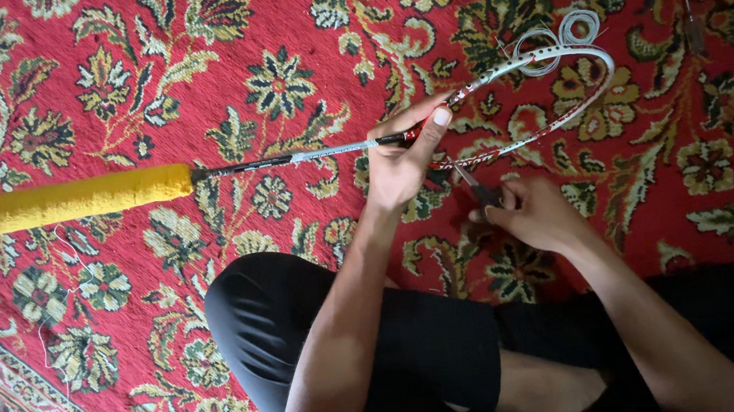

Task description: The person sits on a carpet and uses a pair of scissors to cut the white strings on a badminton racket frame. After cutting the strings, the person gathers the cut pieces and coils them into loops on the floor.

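Yellow-gripped racket [304, 156], just one, lies across the red carpet [177, 52]; left hand [403, 159] pinches its shaft at the frame's throat. Right hand [533, 212] closes round one small tool [476, 187]. One white string coil [558, 39] rests by the frame.

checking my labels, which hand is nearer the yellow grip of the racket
Left. The left hand holds the racket's thin shaft where it meets the frame, on the side toward the yellow wrapped grip. The right hand sits farther away, below the frame, holding a small tool.

Left hand [399, 164] raised, fingers curled in grip; right hand [533, 212] lower, fingers pinched, slightly blurred.
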